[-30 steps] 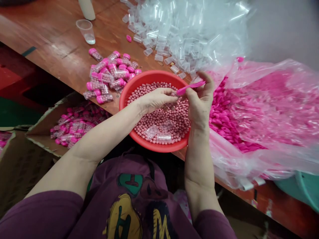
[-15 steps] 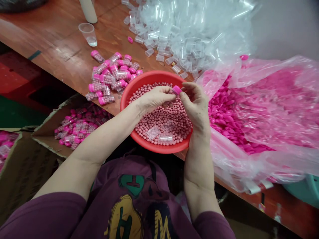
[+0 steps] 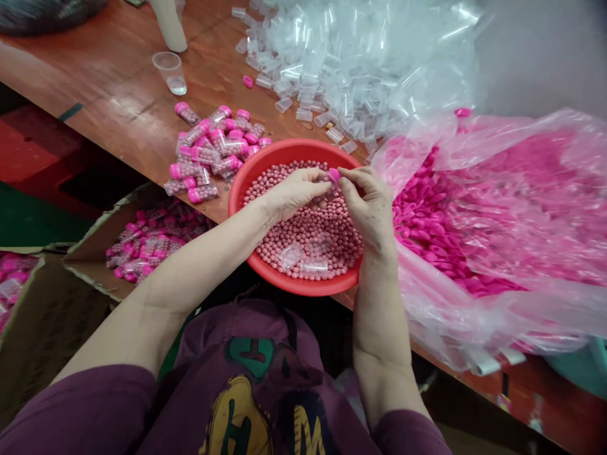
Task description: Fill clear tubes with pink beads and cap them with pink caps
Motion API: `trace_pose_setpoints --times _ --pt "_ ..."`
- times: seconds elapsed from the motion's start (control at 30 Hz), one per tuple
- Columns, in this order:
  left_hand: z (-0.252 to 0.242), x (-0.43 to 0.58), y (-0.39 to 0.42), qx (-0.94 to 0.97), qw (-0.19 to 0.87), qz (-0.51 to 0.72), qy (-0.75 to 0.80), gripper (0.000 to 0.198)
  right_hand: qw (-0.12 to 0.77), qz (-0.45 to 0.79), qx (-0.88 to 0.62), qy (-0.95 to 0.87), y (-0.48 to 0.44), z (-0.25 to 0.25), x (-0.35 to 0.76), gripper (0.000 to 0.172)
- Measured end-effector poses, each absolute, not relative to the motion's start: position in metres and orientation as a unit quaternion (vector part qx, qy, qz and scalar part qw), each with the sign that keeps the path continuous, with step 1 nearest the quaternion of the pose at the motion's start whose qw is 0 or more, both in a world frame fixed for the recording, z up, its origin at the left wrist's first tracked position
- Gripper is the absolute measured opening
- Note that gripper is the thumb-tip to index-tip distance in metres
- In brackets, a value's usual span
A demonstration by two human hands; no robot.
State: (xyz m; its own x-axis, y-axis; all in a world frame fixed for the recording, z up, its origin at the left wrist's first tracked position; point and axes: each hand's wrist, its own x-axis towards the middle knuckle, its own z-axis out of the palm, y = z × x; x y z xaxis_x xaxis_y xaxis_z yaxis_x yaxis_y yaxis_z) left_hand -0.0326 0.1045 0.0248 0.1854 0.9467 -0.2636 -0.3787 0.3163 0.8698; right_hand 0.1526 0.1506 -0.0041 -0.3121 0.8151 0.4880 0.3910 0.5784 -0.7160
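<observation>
My left hand is closed around a small clear bottle, mostly hidden by the fingers, above the red basin. My right hand pinches a pink cap at the bottle's mouth; whether it is fully seated I cannot tell. Pink beads fill the basin under both hands. Several uncapped clear bottles lie on the beads, one of them a clear bottle near the front rim.
Capped bead-filled bottles are piled left of the basin. More fill a cardboard box below. Clear empty bottles heap at the back. A plastic bag of pink caps lies right. A plastic cup stands back left.
My right hand has drawn its fingers in closer around the pink cap, which has tilted slightly. The left hand keeps its hold. The whole view has shifted a little.
</observation>
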Motion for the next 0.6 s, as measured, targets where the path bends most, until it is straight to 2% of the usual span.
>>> trace_pose_setpoints --times 0.37,0.5,0.6 --pt "0.034 -0.026 0.101 0.356 0.647 0.497 0.455 0.035 0.436 0.299 -0.405 -0.746 0.153 -0.009 0.144 0.026" --pt "0.024 -0.023 0.104 0.414 0.572 0.507 0.494 0.034 0.41 0.387 -0.411 -0.717 0.155 -0.009 0.144 0.024" --pt "0.019 -0.024 0.107 0.423 0.533 0.529 0.507 0.031 0.4 0.409 -0.388 -0.722 0.152 -0.009 0.144 0.024"
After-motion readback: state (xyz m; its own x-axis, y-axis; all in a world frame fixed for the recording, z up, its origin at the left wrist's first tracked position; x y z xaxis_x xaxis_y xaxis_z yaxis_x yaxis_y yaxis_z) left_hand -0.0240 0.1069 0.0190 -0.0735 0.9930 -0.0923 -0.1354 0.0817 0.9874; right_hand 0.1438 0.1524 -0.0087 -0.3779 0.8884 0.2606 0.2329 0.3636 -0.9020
